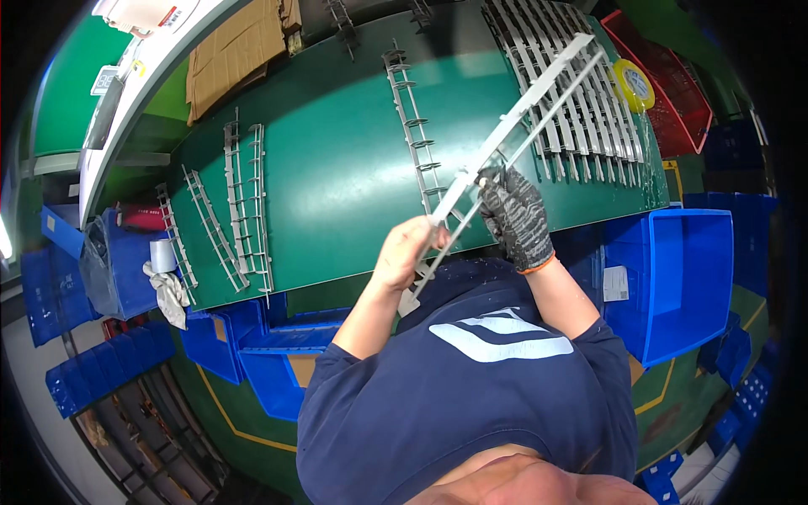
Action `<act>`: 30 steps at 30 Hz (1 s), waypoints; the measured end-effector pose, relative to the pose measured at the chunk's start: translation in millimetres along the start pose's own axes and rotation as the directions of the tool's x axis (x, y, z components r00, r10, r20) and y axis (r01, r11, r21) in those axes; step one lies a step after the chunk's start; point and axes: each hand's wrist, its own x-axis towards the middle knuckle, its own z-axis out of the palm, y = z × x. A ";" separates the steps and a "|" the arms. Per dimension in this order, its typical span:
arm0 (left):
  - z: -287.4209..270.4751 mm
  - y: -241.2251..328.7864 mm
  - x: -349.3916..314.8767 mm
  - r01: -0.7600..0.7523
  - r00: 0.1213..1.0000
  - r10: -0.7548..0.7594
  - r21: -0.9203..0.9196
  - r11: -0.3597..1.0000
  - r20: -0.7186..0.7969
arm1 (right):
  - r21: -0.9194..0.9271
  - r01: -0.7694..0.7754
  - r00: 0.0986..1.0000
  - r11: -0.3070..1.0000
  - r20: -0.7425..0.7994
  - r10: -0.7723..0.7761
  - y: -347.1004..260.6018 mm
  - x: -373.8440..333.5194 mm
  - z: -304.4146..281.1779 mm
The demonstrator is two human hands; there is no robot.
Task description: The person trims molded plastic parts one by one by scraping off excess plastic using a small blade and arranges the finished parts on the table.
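Note:
A long, pale metal ladder-like frame [507,124] with two parallel rails slants up and to the right over the table. My bare left hand [407,252] is closed round its near end. My right hand [518,217], in a grey patterned glove with an orange cuff, grips it farther up; part of its fingers is hidden behind the rails. A similar slim frame [412,120] with short cross plates lies on the green table [337,168] to the left of the held one. Beyond my right hand, several like frames [624,145] lie side by side in a row.
More slim frames [239,198] lie at the table's left. A yellow tape roll [634,86] and a red bin [682,109] stand at the right. A large blue bin [644,290] stands off the table's right front edge. Flattened cardboard [236,55] lies far left.

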 end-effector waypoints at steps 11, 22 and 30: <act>8.2 12.2 -4.2 -0.049 0.984 0.054 0.034 0.998 -0.171 | -0.702 0.284 0.957 0.653 0.172 -0.232 -26.4 15.6 2.8; -2.5 12.6 -2.3 0.017 0.951 -0.028 -0.037 0.999 -0.307 | -0.678 0.640 0.763 0.361 0.614 -0.202 12.8 -2.7 8.8; -26.6 0.1 -8.2 -0.052 0.909 -0.003 -0.120 0.991 -0.417 | -0.799 0.462 0.885 0.386 0.443 -0.143 16.8 19.5 16.8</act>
